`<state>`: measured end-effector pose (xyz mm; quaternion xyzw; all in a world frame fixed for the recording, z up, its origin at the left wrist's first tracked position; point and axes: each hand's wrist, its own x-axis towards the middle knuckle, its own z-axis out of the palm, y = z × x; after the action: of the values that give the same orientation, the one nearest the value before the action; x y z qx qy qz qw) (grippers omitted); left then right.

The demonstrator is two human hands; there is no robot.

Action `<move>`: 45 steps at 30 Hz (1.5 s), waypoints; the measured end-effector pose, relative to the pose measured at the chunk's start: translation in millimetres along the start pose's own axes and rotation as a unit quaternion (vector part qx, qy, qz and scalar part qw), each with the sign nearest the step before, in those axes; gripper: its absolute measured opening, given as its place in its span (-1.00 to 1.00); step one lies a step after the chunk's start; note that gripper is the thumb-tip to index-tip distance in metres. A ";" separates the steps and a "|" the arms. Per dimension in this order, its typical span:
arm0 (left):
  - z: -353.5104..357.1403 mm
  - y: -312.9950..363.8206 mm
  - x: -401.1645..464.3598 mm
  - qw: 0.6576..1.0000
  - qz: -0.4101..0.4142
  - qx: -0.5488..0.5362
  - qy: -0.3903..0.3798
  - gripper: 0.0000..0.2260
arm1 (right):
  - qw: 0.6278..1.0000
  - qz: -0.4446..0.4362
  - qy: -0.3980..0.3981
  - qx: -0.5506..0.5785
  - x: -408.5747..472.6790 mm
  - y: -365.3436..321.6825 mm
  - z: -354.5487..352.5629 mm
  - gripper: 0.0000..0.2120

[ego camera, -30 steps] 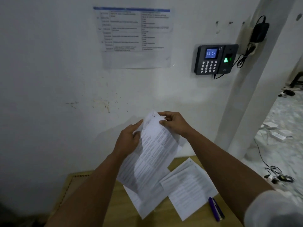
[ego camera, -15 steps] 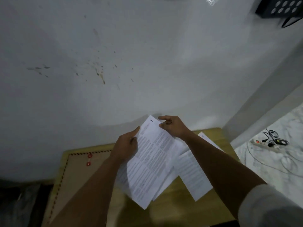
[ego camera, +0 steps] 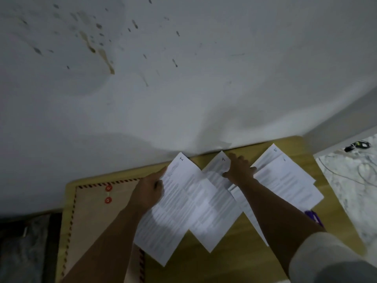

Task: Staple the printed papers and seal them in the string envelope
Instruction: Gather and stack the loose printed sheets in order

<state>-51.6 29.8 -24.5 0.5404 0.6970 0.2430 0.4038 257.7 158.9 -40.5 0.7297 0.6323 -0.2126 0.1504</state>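
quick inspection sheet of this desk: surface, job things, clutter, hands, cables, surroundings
surface: wooden table set against the wall, mostly covered by papers and envelope.
job's things: printed papers fanned out in three overlapping groups, sheet marked 1, middle sheet, right sheets; string envelope lies flat at the left, red buttons up. No stapler seen.
clutter: purple object at the right edge, partly hidden by the arm.
grippers: left hand has a grip on the edge of sheet 1; right hand rests flat on the middle sheet.
cables: cords and a plug strip on the floor at right.
surroundings: stained white wall; marble floor.
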 end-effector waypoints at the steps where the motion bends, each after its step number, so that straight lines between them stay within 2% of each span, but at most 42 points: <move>1: -2.1 1.2 1.6 1.000 0.000 -0.002 0.001 -0.51 | 1.000 0.006 -0.003 0.002 2.9 -0.4 -0.7 -0.17; 6: -9.9 6.2 -1.7 1.000 0.013 -0.012 -0.007 -0.49 | 1.000 0.015 -0.014 -0.011 9.6 -3.2 -6.2 -0.34; 9: -17.2 7.2 -6.1 1.000 0.006 0.003 0.005 -0.50 | 0.998 -0.018 0.048 -0.025 4.2 -4.9 -5.9 -0.65; 11: -24.4 13.2 -12.9 0.999 0.015 0.018 0.022 -0.51 | 0.993 -0.043 0.108 -0.007 -4.2 -6.3 -8.2 -0.76; 17: -54.8 40.4 -50.2 0.996 0.035 0.056 0.055 -0.57 | 0.963 -0.159 0.183 0.117 -48.2 -21.3 -47.2 -0.76; 22: -86.1 82.7 -81.1 0.991 0.067 0.072 0.092 -0.57 | 0.897 -0.277 0.218 0.268 -93.2 -28.0 -114.2 -0.73; 26: -101.2 130.9 -103.5 0.983 0.098 0.045 0.147 -0.58 | 0.848 -0.343 0.261 0.308 -129.6 -21.0 -180.2 -0.70; 33: -93.3 210.7 -139.8 0.966 0.179 -0.003 0.184 -0.55 | 0.801 -0.411 0.276 0.336 -194.9 8.0 -279.3 -0.73; 40: -69.6 274.7 -166.8 0.954 0.240 -0.001 0.180 -0.53 | 0.811 -0.432 0.225 0.323 -235.1 47.4 -322.1 -0.82; 45: -48.4 304.8 -182.7 0.944 0.279 0.009 0.175 -0.53 | 0.821 -0.404 0.137 0.378 -255.7 81.2 -328.5 -0.84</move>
<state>94.6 -48.2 293.6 0.6658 0.5803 0.4303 0.1866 349.2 87.1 367.4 0.4296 0.7547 -0.3744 -0.3251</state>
